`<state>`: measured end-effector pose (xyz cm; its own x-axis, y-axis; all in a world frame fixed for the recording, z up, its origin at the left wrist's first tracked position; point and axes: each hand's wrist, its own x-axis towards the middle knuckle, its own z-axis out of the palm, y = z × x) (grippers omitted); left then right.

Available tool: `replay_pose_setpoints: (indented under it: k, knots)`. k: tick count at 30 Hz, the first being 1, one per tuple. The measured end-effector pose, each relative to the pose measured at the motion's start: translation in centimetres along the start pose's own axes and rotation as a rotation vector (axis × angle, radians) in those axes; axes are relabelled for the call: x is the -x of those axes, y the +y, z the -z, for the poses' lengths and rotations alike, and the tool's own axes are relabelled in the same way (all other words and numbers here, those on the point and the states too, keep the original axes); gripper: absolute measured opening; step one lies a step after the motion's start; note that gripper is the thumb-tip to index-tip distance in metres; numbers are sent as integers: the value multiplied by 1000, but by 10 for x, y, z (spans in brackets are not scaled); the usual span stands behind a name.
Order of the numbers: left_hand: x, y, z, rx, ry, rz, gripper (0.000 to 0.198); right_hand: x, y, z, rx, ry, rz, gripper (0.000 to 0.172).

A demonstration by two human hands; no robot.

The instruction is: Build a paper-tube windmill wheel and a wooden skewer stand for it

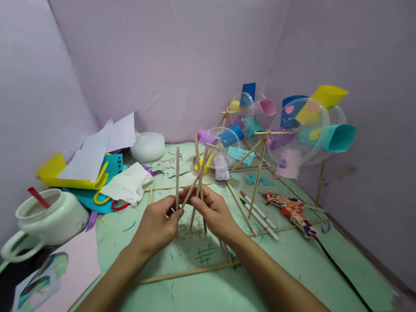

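Note:
My left hand [158, 226] is closed with thumb and fingers on a thin wooden stick [178, 172] that points up. My right hand [218, 214] is closed around sticks of a small upright wooden stick frame [202, 168], whose sticks cross near the top. Both hands meet low on this frame, so the exact grip points are partly hidden. Just behind the frame stands a clear plastic wheel [220, 147] with coloured paper cups on it. In front of my hands a long wooden stick [186, 272] lies on the green table sheet [269, 290].
Two more paper-cup wheels, one large [315, 135], stand on stick supports behind right. A patterned glue gun [293, 210] with a black cord [348, 287] lies right, beside pencils [261, 218]. Left are a white mug [65, 221], papers [87, 153] and red-handled scissors [120, 206].

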<state>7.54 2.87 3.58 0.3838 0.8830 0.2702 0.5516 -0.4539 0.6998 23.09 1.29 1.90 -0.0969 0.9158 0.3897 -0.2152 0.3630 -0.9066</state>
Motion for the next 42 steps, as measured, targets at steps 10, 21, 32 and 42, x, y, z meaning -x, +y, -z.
replay_pose_setpoints:
  k: [10,21,32,42]
  knots:
    - [0,-2,-8,-25,-23,12,17,0,8,-5,71,106,11,17]
    - [1,-7,3,-2,57,1,13,-15,-5,-5,-117,230,-28,28]
    - [4,-3,7,53,79,-15,11,-24,-10,-25,-178,194,17,24]
    - [5,-1,-5,101,-56,0,12,-8,4,-28,-76,189,-22,21]
